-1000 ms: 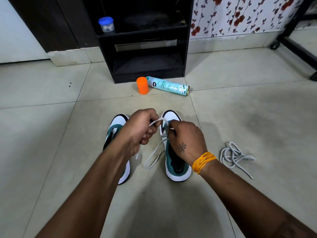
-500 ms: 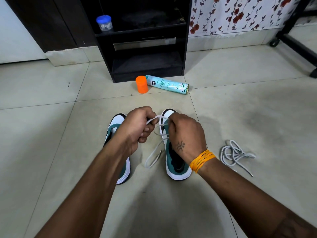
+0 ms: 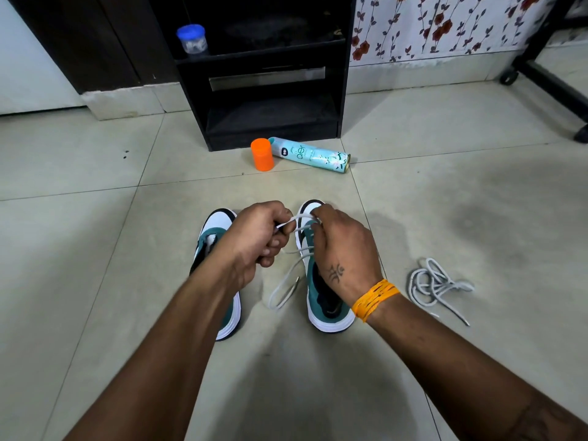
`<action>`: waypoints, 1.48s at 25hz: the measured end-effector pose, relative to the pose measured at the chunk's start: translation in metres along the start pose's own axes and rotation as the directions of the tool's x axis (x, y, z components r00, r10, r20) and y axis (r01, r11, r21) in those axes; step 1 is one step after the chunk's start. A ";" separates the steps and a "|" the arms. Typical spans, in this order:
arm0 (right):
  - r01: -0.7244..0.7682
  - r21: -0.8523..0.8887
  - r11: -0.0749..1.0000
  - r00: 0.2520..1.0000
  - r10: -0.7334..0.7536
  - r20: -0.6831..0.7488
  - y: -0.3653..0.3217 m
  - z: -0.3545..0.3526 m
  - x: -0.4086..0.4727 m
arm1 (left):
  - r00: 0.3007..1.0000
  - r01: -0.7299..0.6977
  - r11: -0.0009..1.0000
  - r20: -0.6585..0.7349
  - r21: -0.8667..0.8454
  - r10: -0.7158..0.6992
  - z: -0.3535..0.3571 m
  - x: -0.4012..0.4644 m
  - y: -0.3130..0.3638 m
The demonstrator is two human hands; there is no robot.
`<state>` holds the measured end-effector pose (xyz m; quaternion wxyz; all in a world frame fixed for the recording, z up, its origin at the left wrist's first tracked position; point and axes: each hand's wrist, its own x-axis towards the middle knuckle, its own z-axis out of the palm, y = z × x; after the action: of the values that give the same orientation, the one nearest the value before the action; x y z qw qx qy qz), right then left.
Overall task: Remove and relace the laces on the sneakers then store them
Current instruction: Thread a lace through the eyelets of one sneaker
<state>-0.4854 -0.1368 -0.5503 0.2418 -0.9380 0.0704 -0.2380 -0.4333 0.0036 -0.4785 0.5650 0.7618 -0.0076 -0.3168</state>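
Single head-worn view, forward and down, close over the floor [image 3: 445, 361]

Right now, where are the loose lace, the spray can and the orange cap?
loose lace [image 3: 436, 283], head view, middle of the coiled bundle.
spray can [image 3: 313, 156], head view, middle of its side.
orange cap [image 3: 262, 154], head view, its side.

The floor [image 3: 445, 202] is of smooth, pale tiles with a soft gloss, and the sneakers [image 3: 324, 300] on it have a matt green cloth upper with white rubber-like soles. The loose lace [image 3: 436, 284] is a woven white cord with a small hard tip. The spray can [image 3: 313, 158] looks like glossy printed metal, its orange cap [image 3: 262, 154] is smooth plastic, and the shelf [image 3: 270, 74] is dark, matt wood-like board.
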 end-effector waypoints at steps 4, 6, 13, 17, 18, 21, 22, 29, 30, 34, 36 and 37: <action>0.116 0.066 0.991 0.993 -0.113 -0.045 -0.014 -0.005 -0.006 | 1.000 0.011 1.000 0.007 0.027 -0.011 0.001 0.004 -0.003; 0.091 0.093 0.991 0.995 -0.086 -0.056 -0.013 -0.002 -0.006 | 1.000 -0.026 0.999 -0.006 0.046 0.027 0.001 0.007 -0.005; -0.032 0.224 0.974 0.994 0.056 -0.099 -0.002 0.005 -0.008 | 0.965 -0.261 0.964 -0.033 -0.054 0.260 -0.004 0.010 -0.017; -0.055 0.234 0.971 0.991 0.082 -0.106 -0.001 0.008 -0.010 | 0.943 -0.332 0.941 -0.038 -0.067 0.330 0.002 0.016 -0.023; -0.050 0.235 0.971 0.991 0.078 -0.112 -0.001 0.007 -0.011 | 0.938 -0.346 0.936 -0.059 -0.057 0.343 0.004 0.019 -0.025; -0.069 0.248 0.966 0.990 0.096 -0.100 -0.001 0.005 -0.016 | 0.901 -0.414 0.910 -0.127 0.028 0.414 0.009 0.025 -0.032; -0.105 0.268 0.958 0.988 0.132 -0.086 0.000 0.004 -0.018 | 0.886 -0.435 0.898 -0.142 0.071 0.441 0.010 0.027 -0.034; -0.499 0.266 0.825 0.861 0.507 0.042 0.032 -0.009 -0.041 | 0.829 -0.444 0.801 -0.156 0.402 0.538 0.028 0.037 -0.045; -0.509 0.238 0.827 0.858 0.508 0.071 0.034 -0.008 -0.043 | 0.820 -0.437 0.780 -0.160 0.448 0.550 0.033 0.036 -0.047; -0.409 0.130 0.903 0.910 0.394 0.127 0.040 0.004 -0.050 | 0.756 -0.395 0.563 -0.092 0.726 0.648 0.057 0.032 -0.059; -0.348 0.074 0.934 0.934 0.340 0.108 0.043 0.011 -0.050 | 0.743 -0.370 0.466 -0.045 0.804 0.668 0.067 0.030 -0.067; -0.333 0.066 0.941 0.941 0.326 0.092 0.044 0.014 -0.050 | 0.735 -0.370 0.442 -0.033 0.817 0.677 0.071 0.030 -0.073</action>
<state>-0.5234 -0.1570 -0.6031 0.3183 -0.9113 0.2071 -0.1591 -0.4694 -0.0420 -0.5674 0.2471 0.9264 -0.2785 0.0566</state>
